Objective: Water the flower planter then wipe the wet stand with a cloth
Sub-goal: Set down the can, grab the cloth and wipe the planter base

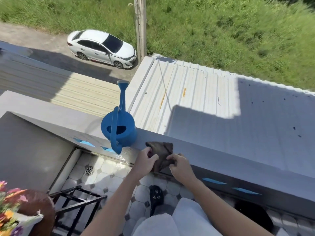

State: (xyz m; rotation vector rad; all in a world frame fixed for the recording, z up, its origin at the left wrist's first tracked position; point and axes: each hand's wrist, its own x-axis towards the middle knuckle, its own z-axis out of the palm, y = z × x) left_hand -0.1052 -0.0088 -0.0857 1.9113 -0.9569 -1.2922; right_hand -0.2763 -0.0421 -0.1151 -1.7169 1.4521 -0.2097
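Observation:
A dark brown cloth rests against the top of the grey balcony wall. My left hand pinches its left edge and my right hand pinches its right corner. A blue watering can stands on the wall just left of the cloth, spout pointing away. The brown flower planter with orange and pink flowers sits at the bottom left. The black metal stand is beside it on the tiled floor.
Wet patches shine on the wall ledge by the can. A floor drain lies in the tiled corner. A dark slipper is near my knees. Beyond the wall are metal roofs, a white car, a pole and grass far below.

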